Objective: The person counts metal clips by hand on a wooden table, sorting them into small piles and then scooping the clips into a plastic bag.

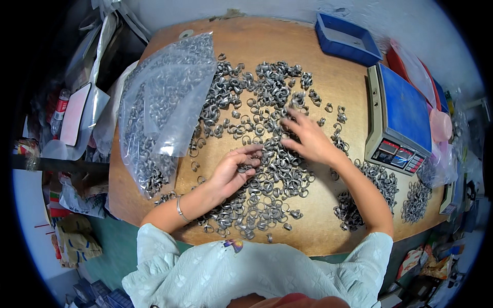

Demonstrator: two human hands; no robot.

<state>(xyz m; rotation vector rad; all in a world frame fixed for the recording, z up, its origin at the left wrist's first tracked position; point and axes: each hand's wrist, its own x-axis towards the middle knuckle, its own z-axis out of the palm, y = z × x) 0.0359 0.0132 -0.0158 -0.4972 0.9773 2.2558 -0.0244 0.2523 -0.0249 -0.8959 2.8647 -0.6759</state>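
Note:
Many small grey metal rings (280,177) lie in a loose heap across the middle of the wooden table. At the left side of this heap, my left hand (231,172) is closed, its fingers curled around a few of the rings. My right hand (310,141) reaches over the heap's upper right part with fingers apart and slightly blurred. Nothing shows clearly in its grasp, though its fingertips are close to the rings. A clear plastic bag (177,136) full of similar rings lies just left of the heap.
A blue-topped digital scale (403,113) stands on the right, with separate ring piles (377,185) nearer me. A blue plastic tray (346,38) sits at the far right, by the wall. Bags and a bottle (60,110) crowd the left, beyond the wooden table's (328,233) edge.

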